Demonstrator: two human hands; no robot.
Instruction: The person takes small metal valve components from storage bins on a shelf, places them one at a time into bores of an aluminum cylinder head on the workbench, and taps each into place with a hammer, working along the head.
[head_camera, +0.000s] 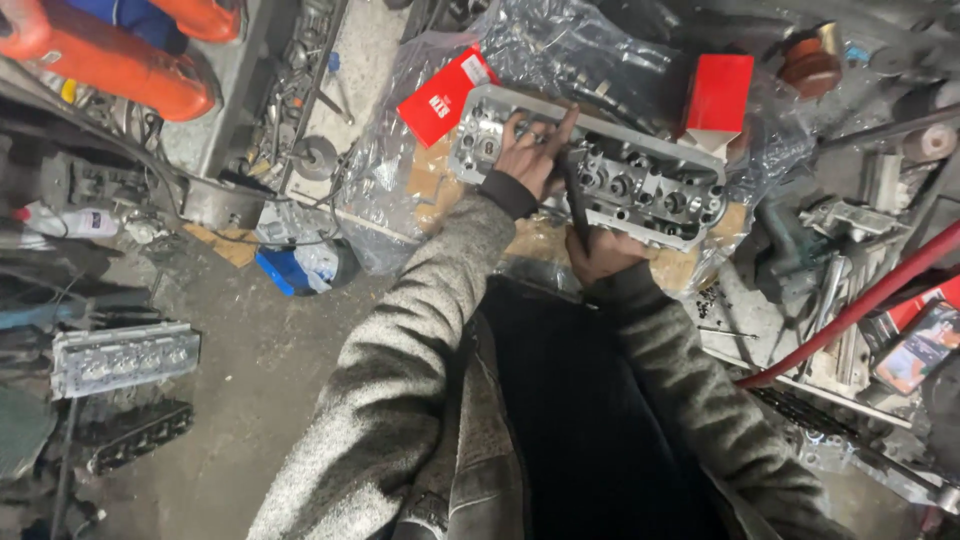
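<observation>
Head camera looks down on a crowded workbench, where an aluminium cylinder head (600, 165) lies across the middle on a sheet of clear plastic film (420, 170), with brown cardboard (435, 185) under it; the film probably keeps dirt and oil away from the part.

The left hand (530, 150) rests flat on the left end of the cylinder head with fingers spread apart, thumb and forefinger stretched wide. It holds nothing; it seems to press the head down so that it does not slide.

The right hand (603, 255) is at the near edge of the head, fingers closed around the lower end of a dark, slim rod-shaped tool (577, 205). The tool goes up from the fist toward the middle of the head, just right of the left hand; its tip is not clear to see.

Two red cartons stand at the far side: one (445, 95) leaning by the left end, the other (718, 95) near the right end, both touching or very near the casting. A second cylinder head (125, 357) lies on the floor, far left, well apart. A red bar (860, 300) crosses the right side.
</observation>
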